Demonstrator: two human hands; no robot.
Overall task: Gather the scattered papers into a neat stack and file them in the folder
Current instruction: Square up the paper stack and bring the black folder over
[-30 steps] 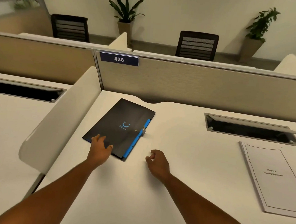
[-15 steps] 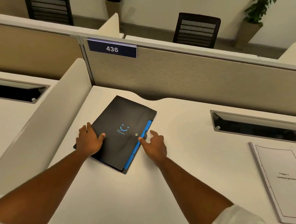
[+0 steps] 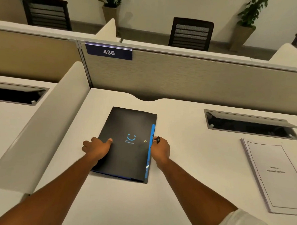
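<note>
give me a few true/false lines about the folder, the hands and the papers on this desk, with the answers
1. The black folder lies closed on the desk. True.
2. The left hand rests on the folder's left part, thumb on the cover. True.
3. The right hand is lifting the paper stack. False: it is at the folder's right edge, pinching a small black clasp beside the blue tab.
4. The paper stack is inside the folder. False: it lies on the desk at the far right, apart from the folder.
5. The sign on the partition reads 436. True.
</note>
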